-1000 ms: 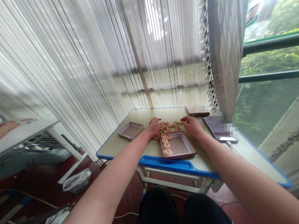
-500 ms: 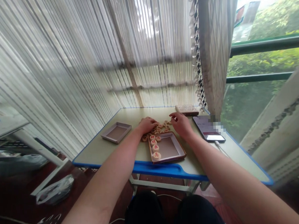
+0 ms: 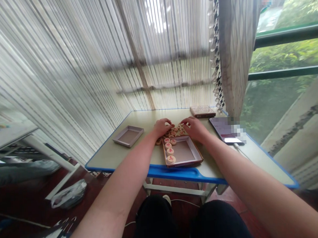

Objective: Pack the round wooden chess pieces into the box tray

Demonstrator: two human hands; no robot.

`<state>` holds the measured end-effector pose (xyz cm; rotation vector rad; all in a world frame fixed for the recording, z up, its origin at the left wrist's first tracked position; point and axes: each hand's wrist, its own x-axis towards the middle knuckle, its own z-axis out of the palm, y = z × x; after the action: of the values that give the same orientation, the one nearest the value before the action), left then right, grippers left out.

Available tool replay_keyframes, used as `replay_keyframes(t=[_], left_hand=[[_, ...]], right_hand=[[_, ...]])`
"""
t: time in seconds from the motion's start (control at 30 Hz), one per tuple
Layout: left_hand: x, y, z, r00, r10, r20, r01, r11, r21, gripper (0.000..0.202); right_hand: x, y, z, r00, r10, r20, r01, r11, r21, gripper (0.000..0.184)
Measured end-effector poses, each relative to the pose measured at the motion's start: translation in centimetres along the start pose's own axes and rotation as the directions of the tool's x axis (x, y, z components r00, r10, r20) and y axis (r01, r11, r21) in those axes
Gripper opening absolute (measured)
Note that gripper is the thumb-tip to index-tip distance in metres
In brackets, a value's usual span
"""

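Note:
Over the left side of a loose heap of round wooden Chinese chess pieces [image 3: 174, 130], my left hand [image 3: 162, 127] has its thumb and fingers closed at a piece. My right hand [image 3: 194, 127] reaches in from the heap's right side, fingers curled and tips together; what they hold is too small to make out. In front of the heap lies an open shallow box [image 3: 194, 149] with a reddish-brown outside. Along its left wall stands a column of several pieces with red characters [image 3: 170, 151], and one more piece [image 3: 173, 142] lies beside the top one.
An open shallow tray [image 3: 128, 135] lies on the left of the blue-edged table [image 3: 148, 116]. At the back right is a flat closed box [image 3: 203, 111]. A phone [image 3: 225, 131] with a cable plugged in lies on the right. Curtains hang behind the table.
My left hand has lifted slightly and its fingers have drawn in at a piece. My right hand has come closer to the heap. The view has shifted a little.

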<state>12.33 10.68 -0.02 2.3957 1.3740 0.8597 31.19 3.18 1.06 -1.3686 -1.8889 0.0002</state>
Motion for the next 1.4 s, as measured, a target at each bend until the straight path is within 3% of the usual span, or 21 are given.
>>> replay_keyframes(t=[0.1,0.23,0.4,0.5,0.67,0.77,0.87,0.93,1.1,1.27,1.4], left_hand=[[-0.2,0.3,-0.2,1.000,0.021,-0.022,-0.023,0.996,-0.085,0.032],[-0.6,1.1,-1.0,0.994,0.108,0.036,-0.093,0.954,-0.287,0.034],[-0.9,2.2,-1.5,0.987,0.143,0.079,-0.078,0.839,-0.538,0.039],[-0.9,2.6,-1.5,0.989,0.129,0.068,-0.066,0.809,-0.584,0.039],[-0.9,2.6,-1.6,0.995,0.097,-0.013,-0.092,0.877,-0.472,0.028],[-1.0,2.2,-1.8,0.995,0.058,-0.081,-0.075,0.972,-0.224,0.026],[-1.2,1.9,-1.9,0.991,0.054,-0.122,-0.047,0.997,0.059,0.022],[-1.2,1.8,-2.0,0.988,0.052,-0.144,-0.031,0.989,0.147,0.021],[-1.4,1.2,-2.1,0.976,0.043,-0.213,-0.005,0.984,0.178,0.012],[-1.4,0.7,-2.0,0.972,0.030,-0.235,0.003,0.990,0.140,0.019],[-1.3,0.7,-2.1,0.960,-0.038,-0.276,0.078,0.988,0.135,0.030]], right_hand=[[-0.2,0.1,0.4,0.999,-0.036,0.041,0.036,0.999,0.004,0.021],[-0.1,0.0,0.6,0.999,-0.039,0.037,0.039,0.999,0.008,0.022],[0.1,-0.9,0.6,0.998,0.048,0.036,-0.052,0.993,0.103,0.021],[0.0,-1.5,0.6,0.991,0.131,0.031,-0.135,0.973,0.189,0.023],[0.1,-1.8,0.0,0.970,0.244,-0.013,-0.233,0.939,0.253,0.027],[0.2,-2.1,-1.0,0.960,0.277,-0.031,-0.260,0.931,0.256,0.026],[0.0,-2.7,-2.0,0.981,0.160,0.110,-0.181,0.959,0.220,0.021],[-0.2,-3.2,-2.5,0.964,0.048,0.263,-0.096,0.981,0.170,0.019],[-0.8,-4.1,-3.2,0.887,0.006,0.462,-0.046,0.996,0.074,0.030],[-1.1,-5.0,-3.8,0.779,-0.029,0.627,0.011,0.999,0.034,0.016],[-1.2,-4.9,-3.7,0.766,-0.051,0.641,0.029,0.999,0.045,0.018]])
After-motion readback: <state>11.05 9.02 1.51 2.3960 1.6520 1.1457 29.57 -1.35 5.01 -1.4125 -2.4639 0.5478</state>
